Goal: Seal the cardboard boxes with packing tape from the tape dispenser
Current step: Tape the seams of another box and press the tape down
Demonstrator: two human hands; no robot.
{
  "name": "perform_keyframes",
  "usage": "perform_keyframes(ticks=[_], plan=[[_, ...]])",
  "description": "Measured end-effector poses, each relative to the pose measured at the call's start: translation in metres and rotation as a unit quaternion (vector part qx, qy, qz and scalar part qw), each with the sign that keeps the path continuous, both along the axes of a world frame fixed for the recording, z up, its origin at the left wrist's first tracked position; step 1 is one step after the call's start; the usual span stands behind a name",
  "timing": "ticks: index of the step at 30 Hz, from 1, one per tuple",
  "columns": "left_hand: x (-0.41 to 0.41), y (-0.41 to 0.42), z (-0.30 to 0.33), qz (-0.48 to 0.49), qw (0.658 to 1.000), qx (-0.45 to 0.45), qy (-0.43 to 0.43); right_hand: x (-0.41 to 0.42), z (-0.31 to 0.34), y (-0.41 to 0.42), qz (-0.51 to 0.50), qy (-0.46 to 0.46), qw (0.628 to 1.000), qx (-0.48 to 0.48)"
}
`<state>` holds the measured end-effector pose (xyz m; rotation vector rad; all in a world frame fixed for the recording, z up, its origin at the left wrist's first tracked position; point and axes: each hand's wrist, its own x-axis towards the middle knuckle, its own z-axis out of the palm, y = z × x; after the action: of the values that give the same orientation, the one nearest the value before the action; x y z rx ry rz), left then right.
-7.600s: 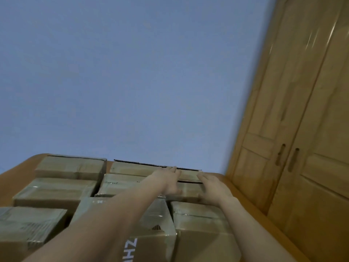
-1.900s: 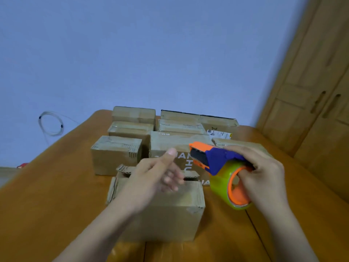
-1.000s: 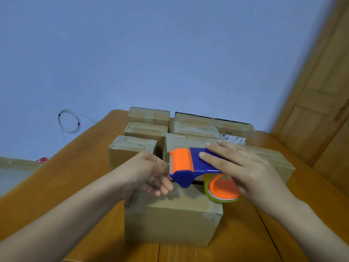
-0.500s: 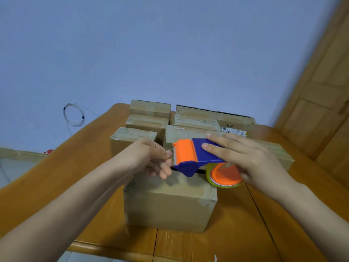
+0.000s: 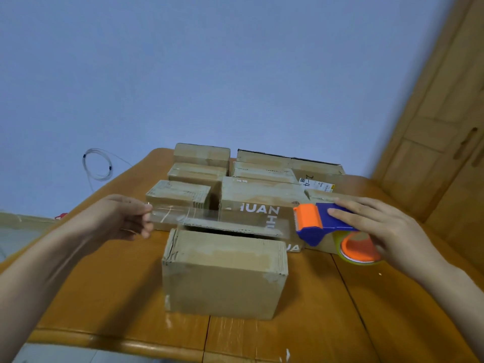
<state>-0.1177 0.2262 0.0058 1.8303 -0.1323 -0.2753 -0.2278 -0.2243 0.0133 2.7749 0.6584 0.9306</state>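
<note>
Blue wall (image 5: 209, 74) fills the upper field; we note a wooden cabinet (image 5: 445, 127) along the edge at 3 o'clock. Below, an orange-brown wooden table (image 5: 104, 284) carries the work. We count a cluster of closed cardboard boxes (image 5: 201, 154) toward 12 o'clock of table centre, packed side by side; one bears white lettering "HUAN" (image 5: 259, 210). Nearest us stands a single cardboard box (image 5: 222, 273), just in front of the cluster. Our right hand (image 5: 387, 226), at 3 o'clock, grips the tape dispenser (image 5: 322, 224), blue body with orange head, fingers laid over the top, thumb not visible; its roll (image 5: 358, 248) hangs below. Our left hand (image 5: 117, 218), at 9 o'clock, pinches the free end of a clear tape strip (image 5: 209, 218) stretched level between the hands, above the near box's far edge, not visibly touching it. A white cable coil (image 5: 98, 165) hangs on the wall at 10 o'clock.
</note>
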Motion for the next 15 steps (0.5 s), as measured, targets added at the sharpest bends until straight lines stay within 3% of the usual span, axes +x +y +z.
perform_keyframes(ticks=[6, 11, 15], plan=[[-0.008, -0.010, -0.004, 0.002, 0.990, -0.134, 0.038, -0.005, -0.004, -0.005, 0.005, -0.016, 1.000, 0.016], [-0.017, -0.025, -0.007, 0.025, 0.941, -0.322, 0.104, -0.006, -0.007, -0.005, -0.001, -0.026, 1.000, 0.009], [-0.024, -0.033, -0.010, -0.018, 0.913, -0.387, 0.127, -0.005, -0.008, -0.006, -0.011, -0.027, 1.000, 0.003]])
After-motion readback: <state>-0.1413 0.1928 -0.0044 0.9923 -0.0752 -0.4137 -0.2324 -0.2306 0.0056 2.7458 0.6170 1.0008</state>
